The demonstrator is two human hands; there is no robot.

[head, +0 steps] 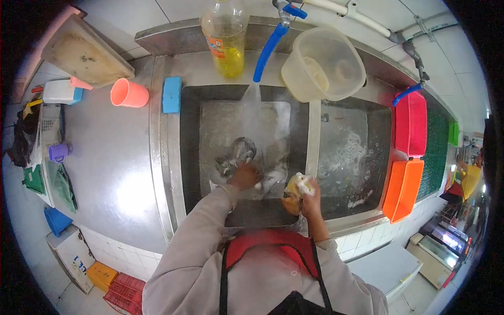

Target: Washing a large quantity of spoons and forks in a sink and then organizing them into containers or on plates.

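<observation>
My left hand (245, 176) is down in the left sink basin (244, 214), at a dark rounded metal utensil (245, 147) with more metal pieces (223, 166) beside it. Blur hides whether its fingers grip any of these. Water (252, 106) sprays into the basin from a blue hose (269, 53) on the tap above. My right hand (312, 199), over the basin's right front corner near the divider, holds a yellowish sponge (292, 197) topped with white foam.
Behind the basins stand a bottle of yellow liquid (228, 55) and a translucent plastic tub (327, 67). A blue sponge (171, 94) and pink cup (129, 93) are left. Foam floats in the right basin (346, 157); red (411, 122) and orange bins (403, 191) line its right side.
</observation>
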